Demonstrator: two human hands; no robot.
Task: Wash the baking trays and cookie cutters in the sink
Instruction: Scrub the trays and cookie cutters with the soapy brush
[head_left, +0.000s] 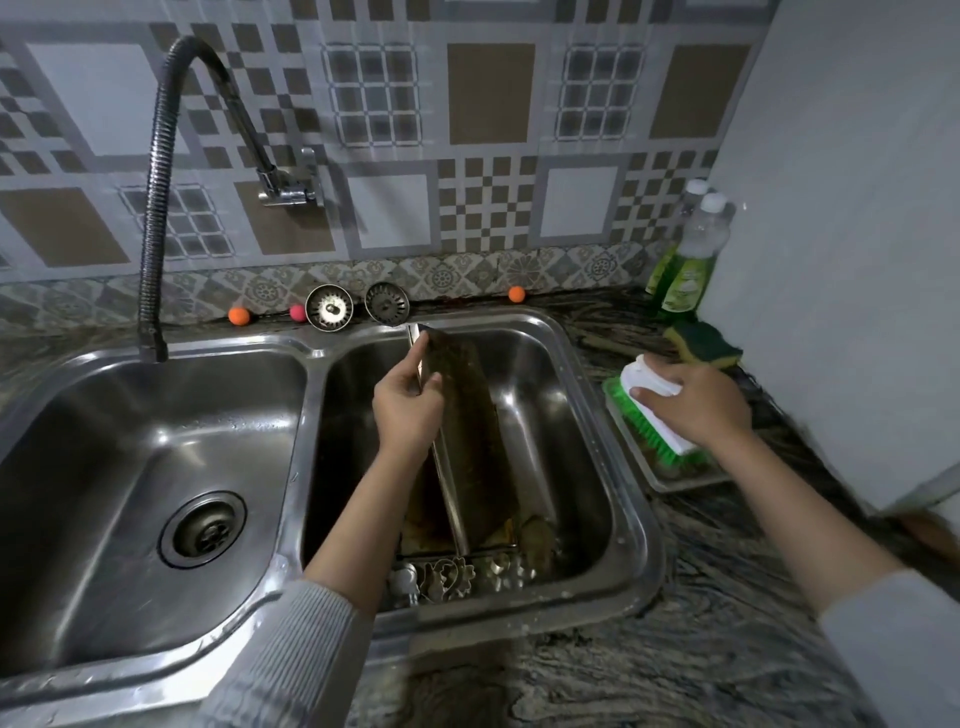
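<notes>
A dark, stained baking tray (475, 431) stands on edge in the right basin of the steel sink (587, 405). My left hand (408, 410) grips its upper rim. Another tray (423, 519) lies beneath it, partly hidden. Several metal cookie cutters (452, 574) lie at the basin's near end. On the counter to the right, my right hand (696, 402) closes over a white scrubbing brush (657, 405) with green bristles, which rests in a shallow metal tray (675, 480).
The left basin (156, 467) has an open drain, and a flexible black faucet (156, 208) arches above it. Two sink strainers (358, 306) and small coloured balls sit on the back ledge. Dish soap bottles (693, 265) and a sponge (704, 348) stand by the right wall.
</notes>
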